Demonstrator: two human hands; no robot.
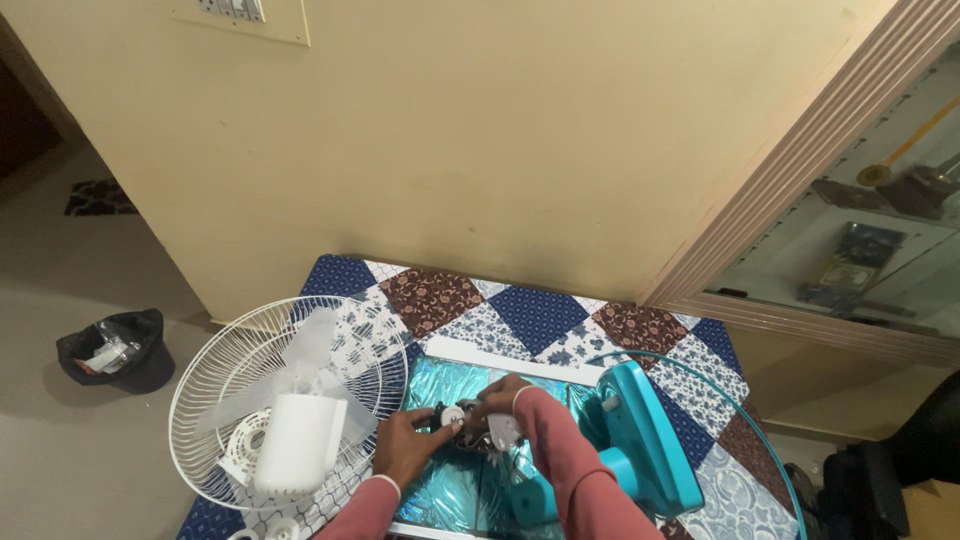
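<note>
Quilted counter carries one white fan grille and one teal fan; left hand and right hand each pinch one small motor part.

I see warm, even indoor light, fairly bright on the wall. Glare flashes off the shiny teal foil. Soft shadows darken the left doorway; edges bend slightly, detail is soft.

Under the left hand and right hand lies a shiny teal foil sheet on a patchwork cloth of navy, brown floral and white-blue squares. Left of them sits a white wire fan guard; right, a turquoise fan body. Both sleeves are dusty red.
</note>
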